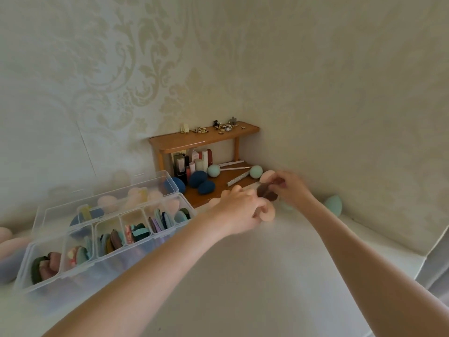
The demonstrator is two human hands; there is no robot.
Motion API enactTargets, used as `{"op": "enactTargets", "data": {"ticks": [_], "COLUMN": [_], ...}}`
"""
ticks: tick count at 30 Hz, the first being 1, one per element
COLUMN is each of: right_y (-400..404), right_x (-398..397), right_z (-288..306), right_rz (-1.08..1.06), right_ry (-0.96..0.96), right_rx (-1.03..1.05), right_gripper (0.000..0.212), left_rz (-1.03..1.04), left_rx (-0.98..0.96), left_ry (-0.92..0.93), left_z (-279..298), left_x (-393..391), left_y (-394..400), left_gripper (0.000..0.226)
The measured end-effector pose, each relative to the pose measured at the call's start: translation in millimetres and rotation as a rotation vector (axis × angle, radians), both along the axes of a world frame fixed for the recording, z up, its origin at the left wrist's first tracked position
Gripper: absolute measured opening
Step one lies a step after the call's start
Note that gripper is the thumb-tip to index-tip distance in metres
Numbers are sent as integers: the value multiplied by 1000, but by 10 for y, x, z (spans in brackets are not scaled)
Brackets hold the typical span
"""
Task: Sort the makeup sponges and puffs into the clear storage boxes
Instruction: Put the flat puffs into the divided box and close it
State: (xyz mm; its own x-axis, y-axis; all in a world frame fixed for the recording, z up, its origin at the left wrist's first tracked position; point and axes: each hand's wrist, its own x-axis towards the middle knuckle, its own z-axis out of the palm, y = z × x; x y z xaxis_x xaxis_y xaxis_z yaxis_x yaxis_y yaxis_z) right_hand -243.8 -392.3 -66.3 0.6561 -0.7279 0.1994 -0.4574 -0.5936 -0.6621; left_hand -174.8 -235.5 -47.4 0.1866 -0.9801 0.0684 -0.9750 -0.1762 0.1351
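My left hand (239,206) grips a peach puff (270,214) just above the white table, near the back corner. My right hand (290,187) pinches a flat brown puff (266,192) close beside it; both are blurred. Another peach puff (266,176) shows behind my right fingers. A clear divided storage box (102,242) stands at the left with coloured puffs upright in its compartments. A second clear box (155,188) behind it holds peach and blue sponges. Dark blue sponges (201,182) and mint sponges (256,171) lie on the wooden shelf's lower board. A mint sponge (332,205) lies against the right wall.
A small wooden shelf (206,138) stands in the corner with hair clips and jewellery on top and cosmetic bottles (192,164) below. Pink rounded shapes (7,242) lie at the far left edge. The table's right edge (422,261) drops off beside a curtain.
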Motion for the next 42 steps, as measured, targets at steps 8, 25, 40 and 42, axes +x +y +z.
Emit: {"op": "enactTargets", "data": {"ticks": [8, 25, 40, 42], "right_y": [20, 1310, 1558, 1591], "right_x": [128, 525, 532, 544], "right_z": [133, 297, 180, 124], "right_rz": [-159, 251, 337, 373], "right_ry": [-404, -329, -259, -201], "right_rx": [248, -167, -450, -529], "right_gripper": [5, 17, 11, 16], "left_rz": [61, 281, 212, 220], "left_rx": [46, -98, -56, -67], "left_ry": [-32, 345, 158, 153], "left_z": [-96, 326, 182, 174], "left_x": [85, 836, 844, 841], "left_y": [19, 1059, 1201, 1202], "left_gripper": [45, 21, 25, 25]}}
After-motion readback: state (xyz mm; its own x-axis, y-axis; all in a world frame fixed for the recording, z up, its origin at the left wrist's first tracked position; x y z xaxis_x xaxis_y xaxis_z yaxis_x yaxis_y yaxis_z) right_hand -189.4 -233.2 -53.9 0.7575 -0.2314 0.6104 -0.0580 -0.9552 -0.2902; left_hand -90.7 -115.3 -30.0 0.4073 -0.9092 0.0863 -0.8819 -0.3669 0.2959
